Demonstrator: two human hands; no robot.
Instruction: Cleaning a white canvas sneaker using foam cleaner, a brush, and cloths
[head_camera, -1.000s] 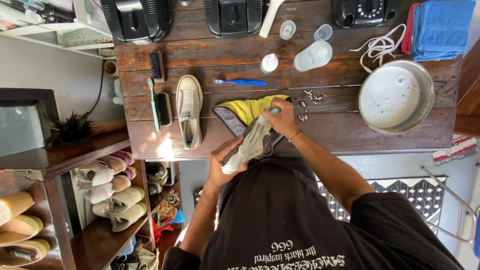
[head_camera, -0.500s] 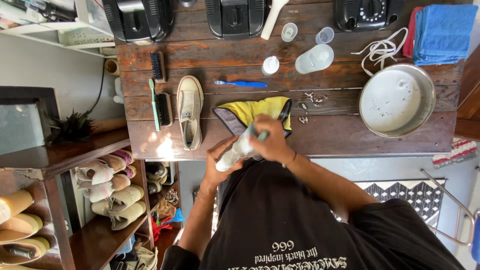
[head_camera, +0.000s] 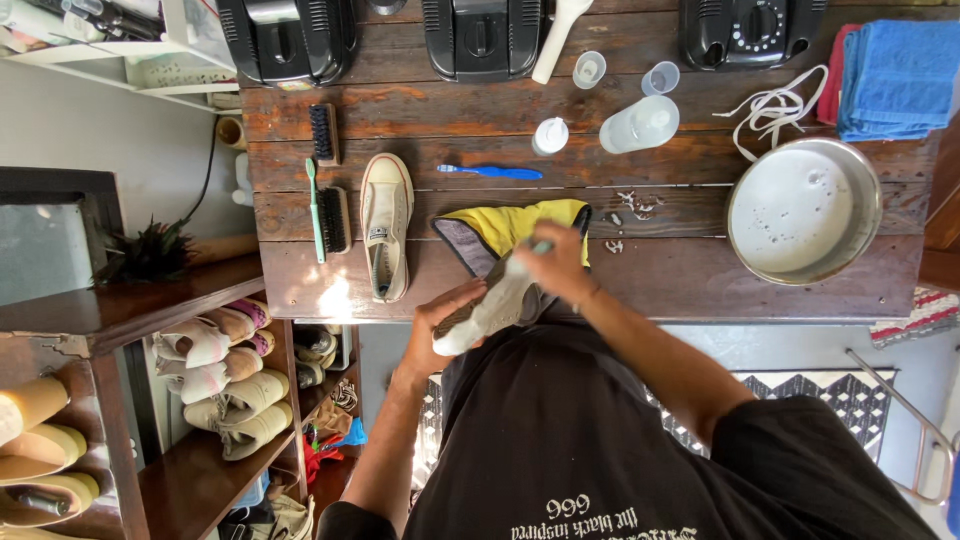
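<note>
My left hand (head_camera: 440, 318) grips a white canvas sneaker (head_camera: 488, 312) at the table's near edge, sole side partly turned up. My right hand (head_camera: 550, 265) presses a small light-green brush (head_camera: 540, 246) against the sneaker's upper end. Under both hands lies a yellow and grey cloth (head_camera: 505, 226) on the dark wooden table (head_camera: 680, 270). The second white sneaker (head_camera: 385, 225) lies flat to the left, laceless, toe pointing away from me.
A metal bowl of soapy water (head_camera: 803, 210) sits right. White laces (head_camera: 770, 110), blue towels (head_camera: 890, 70), a blue toothbrush (head_camera: 490, 172), a plastic cup (head_camera: 638, 125), black brushes (head_camera: 325, 205) and black appliances (head_camera: 290, 40) fill the table. Shoe shelves (head_camera: 215, 370) stand at left.
The sneaker and both hands have shifted a little toward me and to the left; my right hand has moved the brush along the sneaker.
</note>
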